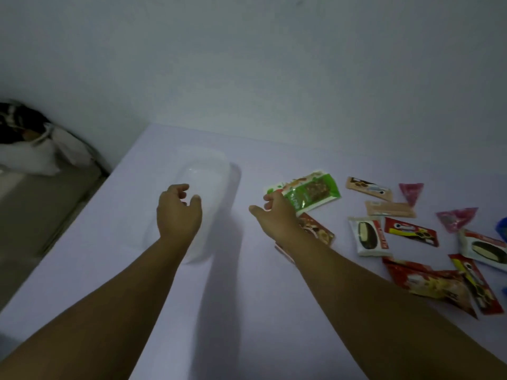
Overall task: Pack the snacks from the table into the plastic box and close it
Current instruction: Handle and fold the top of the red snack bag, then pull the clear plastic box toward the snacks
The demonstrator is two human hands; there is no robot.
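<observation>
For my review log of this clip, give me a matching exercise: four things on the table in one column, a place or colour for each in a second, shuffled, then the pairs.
Things:
1. plastic box
2. green snack packet
3. left hand
4. pink triangular packets

Descriptions:
A. far right, beyond the brown bars
B. clear, left of all snacks
C. over the box
D. at the right hand's fingertips

Pairs: 1-B, 2-D, 3-C, 4-A

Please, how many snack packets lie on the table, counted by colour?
Green foil packet: 1
Beige bar wrappers: 2
Pink triangular sachets: 2
White biscuit packets: 2
Red packets: 4
Blue wrapper, cut off by the frame edge: at least 1
Total: at least 12
</observation>
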